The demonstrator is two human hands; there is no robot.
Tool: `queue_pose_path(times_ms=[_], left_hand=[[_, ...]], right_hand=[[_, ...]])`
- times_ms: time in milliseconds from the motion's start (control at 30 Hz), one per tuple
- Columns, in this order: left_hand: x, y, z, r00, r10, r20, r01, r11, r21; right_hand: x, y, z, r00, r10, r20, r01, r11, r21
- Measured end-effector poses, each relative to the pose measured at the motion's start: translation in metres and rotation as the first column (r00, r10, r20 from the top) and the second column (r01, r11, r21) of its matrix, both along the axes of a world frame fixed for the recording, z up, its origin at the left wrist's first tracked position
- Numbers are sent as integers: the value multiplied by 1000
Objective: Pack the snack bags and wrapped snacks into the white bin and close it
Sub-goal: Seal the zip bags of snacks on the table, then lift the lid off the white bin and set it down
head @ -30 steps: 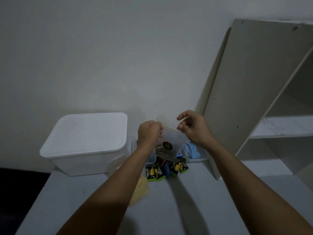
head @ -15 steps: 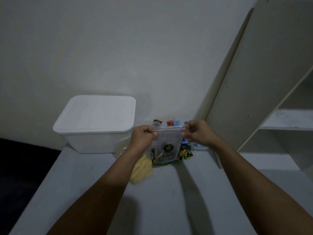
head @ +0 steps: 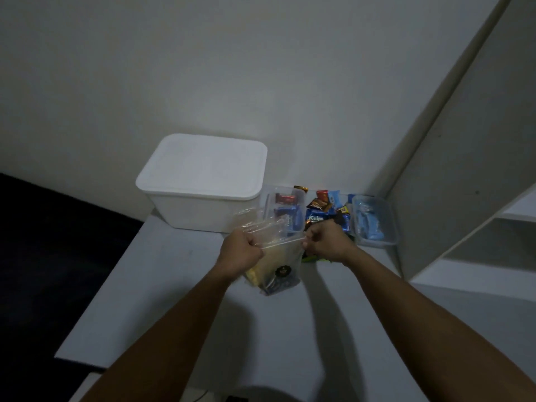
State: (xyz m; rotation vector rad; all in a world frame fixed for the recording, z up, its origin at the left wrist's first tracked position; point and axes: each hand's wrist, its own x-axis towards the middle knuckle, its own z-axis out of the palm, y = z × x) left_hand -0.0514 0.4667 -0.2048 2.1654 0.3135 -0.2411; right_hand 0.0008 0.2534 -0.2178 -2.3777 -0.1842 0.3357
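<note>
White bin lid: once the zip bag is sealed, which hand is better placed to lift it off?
Probably the left hand. It sits nearest the white bin, whose lid is on; the right hand is over by the loose snacks.

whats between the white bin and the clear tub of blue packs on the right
In the head view, a clear tub of wrapped snacks and loose wrapped snacks lie between the white bin and the right tub.
</note>
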Motion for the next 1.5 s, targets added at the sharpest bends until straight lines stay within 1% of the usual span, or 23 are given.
queue_pose_path(times_ms=[100,233,300,500,600,767,833,900,967,1033,1100,1167,1300,1367,1500], left_hand=[[-3,5,-4,1000,21,18,-22,998,57],[-3,8,2,999,38,31,-38,999,24],[-1,11,4,998,50,38,-51,999,20],[14,30,14,988,136,79,-136,991,-6],[27,42,26,974,192,116,-190,981,-28],[54,75,47,933,320,162,-307,946,-103],[66,95,54,901,386,196,-371,922,-111],[77,116,58,870,438,225,-430,899,-89],[85,137,60,853,462,242,-467,883,-40],[94,157,60,848,459,264,-479,878,13],[102,175,57,852,458,253,-485,873,54],[110,191,51,857,472,207,-496,865,80],[129,217,36,845,522,120,-530,846,53],[136,223,31,840,536,87,-541,840,39],[146,231,29,815,575,80,-578,815,36]], right_hand=[[-1,8,-5,999,45,-28,-45,999,-27],[3,13,-1,998,65,-17,-66,995,-79],[5,14,4,997,78,-25,-80,993,-81],[19,21,24,995,95,20,-92,989,-115],[28,32,38,997,41,65,-35,996,-87],[54,62,56,990,-69,121,65,997,35],[65,77,59,989,-107,106,99,992,75],[75,92,61,985,-163,62,156,982,109],[83,107,61,976,-217,0,215,968,130],[90,122,61,968,-245,-51,250,962,108],[96,134,60,956,-281,-88,288,954,82],[102,143,58,944,-313,-102,320,945,62],[110,153,56,923,-374,-86,377,926,22],[113,155,55,913,-395,-102,398,917,11],[119,158,53,893,-428,-139,435,900,23]])
